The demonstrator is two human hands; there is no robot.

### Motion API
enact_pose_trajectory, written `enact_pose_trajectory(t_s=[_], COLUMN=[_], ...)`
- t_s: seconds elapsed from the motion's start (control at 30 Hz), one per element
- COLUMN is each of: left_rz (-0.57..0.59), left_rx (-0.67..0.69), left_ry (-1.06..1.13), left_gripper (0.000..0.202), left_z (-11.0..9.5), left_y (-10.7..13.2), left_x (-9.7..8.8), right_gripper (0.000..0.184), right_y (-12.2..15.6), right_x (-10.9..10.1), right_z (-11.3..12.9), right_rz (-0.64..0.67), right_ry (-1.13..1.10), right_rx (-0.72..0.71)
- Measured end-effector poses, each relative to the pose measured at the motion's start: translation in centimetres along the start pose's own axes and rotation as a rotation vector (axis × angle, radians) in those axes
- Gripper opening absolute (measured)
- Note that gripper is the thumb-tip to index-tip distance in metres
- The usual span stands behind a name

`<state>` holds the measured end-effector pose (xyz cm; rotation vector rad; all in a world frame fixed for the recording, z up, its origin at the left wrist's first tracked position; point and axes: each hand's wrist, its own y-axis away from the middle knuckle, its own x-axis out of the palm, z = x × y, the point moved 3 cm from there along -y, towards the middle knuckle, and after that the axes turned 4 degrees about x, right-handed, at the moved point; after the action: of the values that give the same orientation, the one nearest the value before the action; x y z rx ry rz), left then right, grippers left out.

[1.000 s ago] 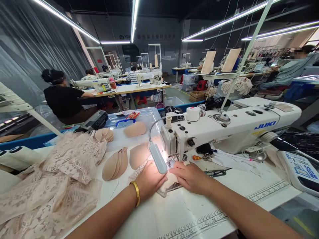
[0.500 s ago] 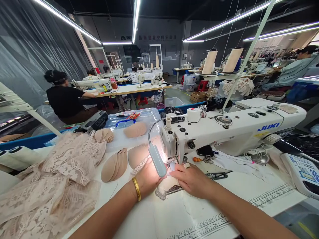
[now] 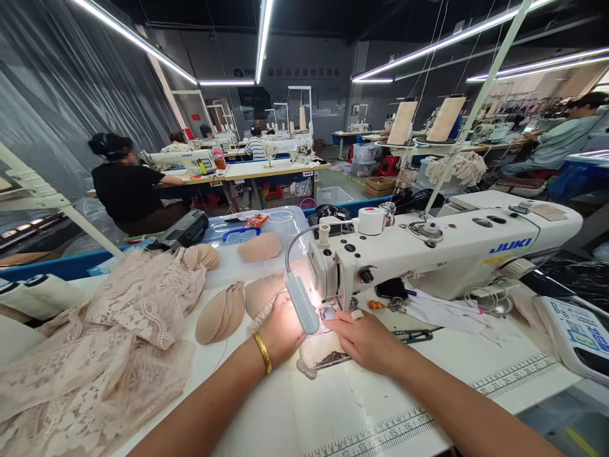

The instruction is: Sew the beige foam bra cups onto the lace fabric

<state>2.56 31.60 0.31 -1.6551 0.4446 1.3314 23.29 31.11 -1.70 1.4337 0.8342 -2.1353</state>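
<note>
A white sewing machine stands before me, its needle end between my hands. My left hand, with a gold bangle, is closed on a beige lace-trimmed fabric piece that runs out past its far side. A grey lamp on a bendy neck hides some of its fingertips. My right hand is closed at the presser foot, thumb and forefinger pinched at the fabric's edge. Glare blurs the stitching spot. Below the fingers shows the machine's bed plate.
Beige cup pads lie left of my hands, beside heaped lace fabric. Behind is a clear plastic bin lid. Black thread snips and a phone lie right. A person in black sits beyond.
Both hands stay close to the presser foot. The pale fabric between them has shifted, and more of the bed plate shows. The view has swung slightly.
</note>
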Motion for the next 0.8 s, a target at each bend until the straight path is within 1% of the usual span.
enact_pose_trajectory(t_s=[0.13, 0.2, 0.27, 0.33, 0.37, 0.4, 0.47, 0.5, 0.53, 0.57, 0.6, 0.63, 0.67, 0.7, 0.73, 0.77, 0.8], left_rz=[0.005, -0.010, -0.038, -0.065, -0.077, -0.096, -0.152, -0.184, -0.194, -0.150, -0.058, -0.007, -0.038, -0.130, -0.290, -0.480, -0.659], left_rx=[-0.063, -0.100, -0.133, -0.138, -0.127, -0.113, -0.132, -0.167, -0.251, -0.335, -0.401, -0.551, -0.710, -0.861, -0.996, -1.090, -1.145], left_ry=[0.018, 0.022, 0.021, 0.034, 0.039, 0.051, 0.140, 0.262, 0.446, 0.702, 1.013, 1.289, 1.511, 1.675, 1.756, 1.770, 1.746], left_gripper=[0.020, 0.023, 0.027, 0.030, 0.031, 0.031, 0.028, 0.025, 0.025, 0.026, 0.034, 0.046, 0.053, 0.056, 0.055, 0.051, 0.047], left_z=[-0.2, -0.1, 0.1, -0.2, -0.8, -1.6, -4.3, -5.9, -7.5, -9.1, -10.9, -12.2, -13.0, -13.4, -13.3, -12.8, -12.2], left_y=[-0.1, -0.3, -0.2, 0.5, 1.1, 1.9, 4.0, 5.2, 6.4, 7.4, 8.2, 8.9, 9.4, 9.6, 9.7, 9.6, 9.5], left_x=[0.1, 0.1, -0.1, -0.9, -1.4, -2.0, -3.1, -3.4, -3.5, -3.1, -2.4, -1.7, -1.2, -0.9, -0.9, -1.2, -1.7], right_gripper=[0.026, 0.023, 0.021, 0.018, 0.017, 0.020, 0.035, 0.042, 0.046, 0.048, 0.049, 0.049, 0.050, 0.049, 0.049, 0.048, 0.047], right_y=[0.1, 0.2, 0.3, 0.3, 0.3, 0.2, 0.0, -0.1, -0.2, -0.2, -0.1, 0.2, 0.6, 1.1, 1.8, 2.5, 3.3], right_x=[0.4, 0.5, 0.4, 0.3, 0.3, 0.4, 0.7, 0.8, 1.0, 1.1, 1.3, 1.4, 1.7, 1.9, 2.3, 2.7, 3.0], right_z=[-0.2, -0.3, 0.0, 0.7, 1.2, 1.8, 3.4, 4.3, 5.4, 6.4, 7.4, 8.3, 9.1, 9.8, 10.5, 11.1, 11.6], right_rz=[-0.037, -0.071, -0.103, -0.099, -0.074, -0.038, 0.032, 0.050, 0.051, 0.035, 0.008, -0.030, -0.077, -0.124, -0.156, -0.161, -0.143], right_ry=[-0.010, -0.034, -0.106, -0.262, -0.387, -0.538, -0.864, -1.013, -1.135, -1.222, -1.280, -1.316, -1.337, -1.347, -1.351, -1.347, -1.320], right_rx=[-0.011, -0.028, -0.030, 0.015, 0.064, 0.122, 0.244, 0.290, 0.323, 0.348, 0.371, 0.391, 0.408, 0.424, 0.431, 0.426, 0.412])
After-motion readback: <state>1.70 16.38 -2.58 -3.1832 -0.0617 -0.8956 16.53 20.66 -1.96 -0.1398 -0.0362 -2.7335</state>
